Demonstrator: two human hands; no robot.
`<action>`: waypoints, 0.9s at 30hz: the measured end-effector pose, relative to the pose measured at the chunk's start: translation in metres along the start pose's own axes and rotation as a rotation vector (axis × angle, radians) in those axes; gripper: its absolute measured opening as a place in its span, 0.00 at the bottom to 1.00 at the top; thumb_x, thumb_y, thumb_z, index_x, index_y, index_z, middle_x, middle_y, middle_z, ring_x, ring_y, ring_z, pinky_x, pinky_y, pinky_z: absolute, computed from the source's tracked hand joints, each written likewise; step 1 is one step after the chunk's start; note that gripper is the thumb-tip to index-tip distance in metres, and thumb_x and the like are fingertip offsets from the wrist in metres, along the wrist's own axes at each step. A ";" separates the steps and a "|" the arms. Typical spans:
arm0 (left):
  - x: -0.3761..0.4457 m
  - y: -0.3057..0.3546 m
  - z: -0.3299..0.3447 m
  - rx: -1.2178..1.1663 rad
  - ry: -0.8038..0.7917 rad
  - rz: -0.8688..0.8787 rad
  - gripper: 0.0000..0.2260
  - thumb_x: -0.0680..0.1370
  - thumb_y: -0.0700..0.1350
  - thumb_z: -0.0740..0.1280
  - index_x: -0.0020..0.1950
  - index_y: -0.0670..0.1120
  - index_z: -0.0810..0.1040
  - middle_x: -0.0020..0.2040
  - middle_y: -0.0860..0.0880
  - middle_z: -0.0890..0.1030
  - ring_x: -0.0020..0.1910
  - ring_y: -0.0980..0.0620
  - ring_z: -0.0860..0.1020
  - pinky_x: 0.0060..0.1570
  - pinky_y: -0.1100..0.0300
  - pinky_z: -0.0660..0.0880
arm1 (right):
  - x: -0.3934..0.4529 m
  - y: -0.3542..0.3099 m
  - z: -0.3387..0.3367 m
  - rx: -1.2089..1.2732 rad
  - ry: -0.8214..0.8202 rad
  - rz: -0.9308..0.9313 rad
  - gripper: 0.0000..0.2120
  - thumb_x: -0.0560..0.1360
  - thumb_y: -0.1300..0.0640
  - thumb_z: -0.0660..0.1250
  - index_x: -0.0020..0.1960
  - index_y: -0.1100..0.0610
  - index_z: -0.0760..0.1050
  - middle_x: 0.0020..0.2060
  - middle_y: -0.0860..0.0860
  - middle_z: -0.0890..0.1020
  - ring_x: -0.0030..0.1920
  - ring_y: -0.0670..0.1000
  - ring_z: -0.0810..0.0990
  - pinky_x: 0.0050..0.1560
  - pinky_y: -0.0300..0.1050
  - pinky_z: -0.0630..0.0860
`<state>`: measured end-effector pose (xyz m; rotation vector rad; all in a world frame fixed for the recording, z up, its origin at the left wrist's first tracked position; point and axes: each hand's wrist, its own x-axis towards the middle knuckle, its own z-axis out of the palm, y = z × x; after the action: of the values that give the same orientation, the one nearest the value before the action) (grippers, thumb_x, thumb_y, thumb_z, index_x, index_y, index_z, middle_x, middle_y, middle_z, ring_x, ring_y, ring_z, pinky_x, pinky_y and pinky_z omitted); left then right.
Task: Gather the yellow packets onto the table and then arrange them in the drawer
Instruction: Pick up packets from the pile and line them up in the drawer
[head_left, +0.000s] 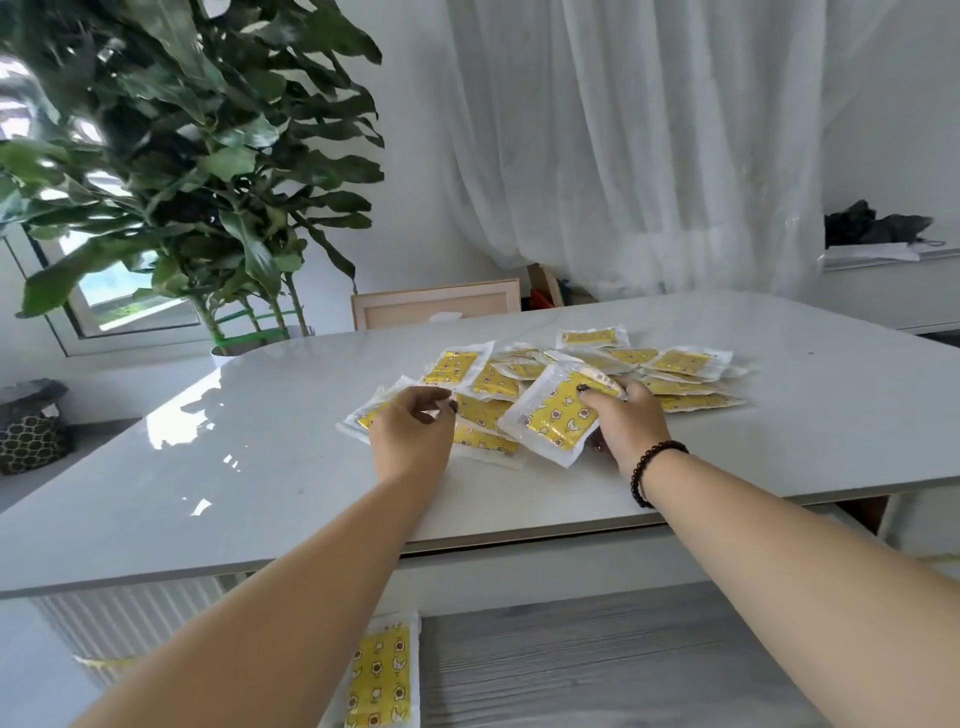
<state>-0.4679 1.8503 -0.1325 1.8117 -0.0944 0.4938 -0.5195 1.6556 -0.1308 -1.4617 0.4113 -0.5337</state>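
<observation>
Several yellow packets (675, 364) in clear wrappers lie in a loose pile on the white table (234, 467). My right hand (628, 421) grips one yellow packet (558, 415) and holds it tilted above the pile's near side. My left hand (410, 431) hovers with fingers apart over the pile's left end, holding nothing. Below the table's front edge the drawer (597, 665) stands pulled out, with a grey wood-grain floor. One yellow packet (382, 675) lies flat at the drawer's left side, partly cut off by the frame's bottom.
A large leafy plant (197, 156) stands beyond the table's far left corner. A pale picture frame (436, 306) leans behind the table, with white curtains (649, 145) behind. A dark patterned basket (31, 431) sits on the floor at left. A shelf (883, 260) carries dark cloth at right.
</observation>
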 end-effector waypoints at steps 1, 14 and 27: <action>-0.002 0.001 -0.001 -0.014 -0.024 -0.008 0.06 0.73 0.42 0.70 0.48 0.49 0.80 0.39 0.55 0.80 0.36 0.56 0.77 0.33 0.71 0.69 | -0.001 -0.001 -0.001 0.050 0.018 0.011 0.13 0.73 0.63 0.69 0.56 0.58 0.71 0.39 0.55 0.79 0.33 0.53 0.79 0.30 0.42 0.73; 0.017 0.002 -0.014 0.161 -0.681 -0.329 0.24 0.66 0.48 0.79 0.61 0.48 0.79 0.40 0.52 0.78 0.37 0.54 0.75 0.36 0.63 0.72 | 0.000 0.000 0.001 0.351 0.112 0.046 0.14 0.75 0.69 0.63 0.58 0.60 0.66 0.47 0.61 0.79 0.32 0.59 0.82 0.26 0.44 0.79; 0.005 -0.012 0.000 -0.177 -0.257 -0.079 0.17 0.79 0.40 0.64 0.66 0.54 0.69 0.49 0.47 0.74 0.43 0.50 0.77 0.30 0.59 0.79 | 0.005 0.012 0.009 -0.071 -0.171 -0.053 0.30 0.60 0.62 0.76 0.57 0.45 0.69 0.52 0.57 0.81 0.51 0.56 0.82 0.53 0.56 0.79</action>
<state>-0.4595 1.8551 -0.1409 1.6898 -0.2347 0.1887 -0.5095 1.6601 -0.1421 -1.5768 0.2591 -0.4364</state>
